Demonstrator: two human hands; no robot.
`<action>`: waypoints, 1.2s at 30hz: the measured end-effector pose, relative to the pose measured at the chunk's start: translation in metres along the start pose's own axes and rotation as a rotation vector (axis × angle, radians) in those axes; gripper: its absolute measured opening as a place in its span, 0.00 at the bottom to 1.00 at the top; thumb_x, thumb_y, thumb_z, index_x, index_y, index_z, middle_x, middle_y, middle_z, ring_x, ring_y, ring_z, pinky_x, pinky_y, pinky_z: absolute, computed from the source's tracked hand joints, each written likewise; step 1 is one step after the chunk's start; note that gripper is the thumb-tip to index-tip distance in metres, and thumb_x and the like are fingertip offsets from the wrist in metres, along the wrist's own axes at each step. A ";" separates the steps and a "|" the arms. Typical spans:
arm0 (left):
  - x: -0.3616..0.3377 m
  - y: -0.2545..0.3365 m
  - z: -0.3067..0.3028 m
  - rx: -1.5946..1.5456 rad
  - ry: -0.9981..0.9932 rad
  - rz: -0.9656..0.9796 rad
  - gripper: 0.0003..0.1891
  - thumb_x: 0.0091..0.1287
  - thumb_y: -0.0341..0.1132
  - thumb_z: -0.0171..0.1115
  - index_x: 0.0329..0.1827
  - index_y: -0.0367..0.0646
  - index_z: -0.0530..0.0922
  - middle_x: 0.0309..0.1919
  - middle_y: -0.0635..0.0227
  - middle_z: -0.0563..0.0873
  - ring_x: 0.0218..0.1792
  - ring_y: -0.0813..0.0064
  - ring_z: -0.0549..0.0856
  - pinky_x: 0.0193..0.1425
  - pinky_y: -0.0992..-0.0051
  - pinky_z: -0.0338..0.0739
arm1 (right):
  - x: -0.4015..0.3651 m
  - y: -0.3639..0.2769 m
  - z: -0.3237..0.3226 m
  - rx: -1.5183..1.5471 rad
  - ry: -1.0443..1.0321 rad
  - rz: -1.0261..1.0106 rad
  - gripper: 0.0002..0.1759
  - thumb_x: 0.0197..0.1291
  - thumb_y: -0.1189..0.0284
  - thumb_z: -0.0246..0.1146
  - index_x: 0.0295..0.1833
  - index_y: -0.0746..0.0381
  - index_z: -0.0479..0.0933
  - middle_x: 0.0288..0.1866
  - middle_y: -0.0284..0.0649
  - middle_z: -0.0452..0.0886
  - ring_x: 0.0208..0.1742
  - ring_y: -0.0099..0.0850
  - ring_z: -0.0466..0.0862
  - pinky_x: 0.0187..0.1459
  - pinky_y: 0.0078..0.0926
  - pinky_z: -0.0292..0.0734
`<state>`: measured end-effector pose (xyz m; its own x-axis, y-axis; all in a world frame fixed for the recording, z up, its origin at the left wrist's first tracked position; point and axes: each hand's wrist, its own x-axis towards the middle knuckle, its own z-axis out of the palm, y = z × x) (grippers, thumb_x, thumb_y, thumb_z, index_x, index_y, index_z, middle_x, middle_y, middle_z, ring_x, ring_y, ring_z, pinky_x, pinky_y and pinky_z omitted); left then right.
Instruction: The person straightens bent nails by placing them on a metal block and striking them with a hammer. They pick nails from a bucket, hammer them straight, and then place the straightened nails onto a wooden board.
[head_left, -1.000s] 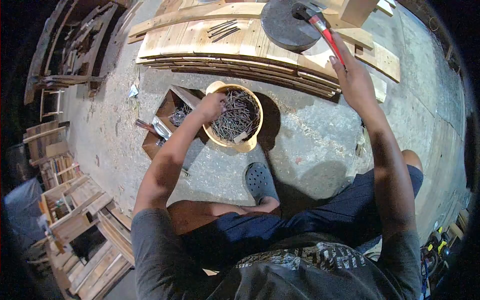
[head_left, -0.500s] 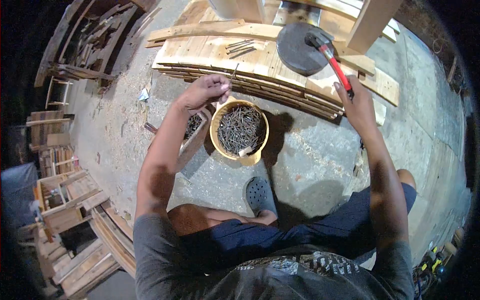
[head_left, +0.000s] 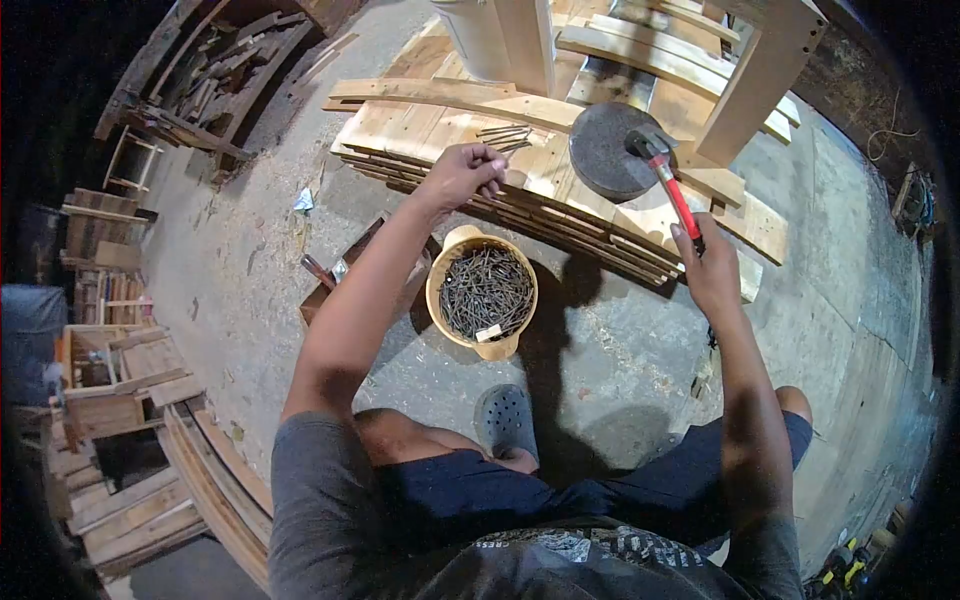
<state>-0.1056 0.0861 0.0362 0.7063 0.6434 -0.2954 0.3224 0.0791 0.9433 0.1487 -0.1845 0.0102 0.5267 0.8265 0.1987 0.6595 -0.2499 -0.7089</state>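
Far left, a wooden box (head_left: 362, 238) is parked on the floor (head_left: 255, 260), partly hidden by the left forearm (head_left: 375, 285); a brown-handled tool (head_left: 318, 270) is seen at its near end. Left hand (head_left: 463, 178) is held over the near edge of the board stack (head_left: 400, 125), just short of a few long nails (head_left: 503, 137) laid roughly side by side on top, probably for easy pick-up; whether anything is pinched can't be told. Yellow basket (head_left: 463, 236), nearly filled with loose nails (head_left: 485, 290), is set below that hand, likely for reach. Dark disc (head_left: 607, 165) is laid flat on the boards, maybe as a rest. Red-handled hammer (head_left: 682, 208) is gripped in the right hand (head_left: 715, 272), head over the disc, contact unclear. Pose: left arm stretched forward, fingers curled, thumb near forefinger; right arm extended, fingers wrapped low on the handle; hands well apart
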 end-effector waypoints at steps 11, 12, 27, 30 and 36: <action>0.032 -0.004 -0.007 1.184 0.660 0.362 0.12 0.61 0.35 0.62 0.47 0.41 0.81 0.39 0.54 0.82 0.45 0.55 0.84 0.49 0.59 0.76 | 0.005 0.016 0.010 -0.027 -0.071 0.020 0.17 0.69 0.60 0.57 0.51 0.62 0.70 0.31 0.58 0.78 0.37 0.60 0.79 0.36 0.48 0.71; 0.025 -0.003 -0.006 1.037 0.637 0.499 0.10 0.62 0.34 0.62 0.45 0.41 0.81 0.37 0.55 0.82 0.43 0.56 0.84 0.46 0.60 0.77 | 0.006 0.016 0.010 -0.001 -0.091 0.038 0.17 0.70 0.60 0.57 0.52 0.62 0.69 0.33 0.60 0.78 0.39 0.60 0.78 0.38 0.49 0.71; -0.083 -0.166 0.022 1.247 -0.227 0.556 0.07 0.61 0.35 0.61 0.39 0.45 0.82 0.40 0.65 0.80 0.49 0.63 0.78 0.54 0.62 0.71 | 0.011 0.013 0.014 0.014 -0.115 0.109 0.16 0.72 0.59 0.54 0.52 0.62 0.70 0.33 0.55 0.78 0.36 0.53 0.79 0.38 0.42 0.72; -0.084 -0.174 0.028 1.410 -0.358 0.531 0.11 0.63 0.39 0.60 0.45 0.45 0.81 0.47 0.66 0.79 0.53 0.65 0.76 0.56 0.63 0.68 | 0.010 0.009 0.015 -0.001 -0.117 0.146 0.16 0.72 0.59 0.54 0.51 0.62 0.69 0.31 0.54 0.77 0.33 0.50 0.78 0.38 0.40 0.72; -0.085 -0.185 0.054 1.441 -0.314 0.300 0.16 0.61 0.47 0.60 0.39 0.43 0.84 0.46 0.62 0.81 0.53 0.65 0.75 0.56 0.61 0.65 | 0.009 0.000 0.016 -0.006 -0.112 0.160 0.17 0.73 0.58 0.53 0.49 0.62 0.69 0.31 0.49 0.75 0.32 0.41 0.76 0.39 0.37 0.72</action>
<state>-0.1913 -0.0246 -0.1217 0.8991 0.2996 -0.3192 0.3393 -0.9377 0.0754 0.1448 -0.1689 0.0013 0.5628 0.8266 0.0071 0.5755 -0.3856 -0.7212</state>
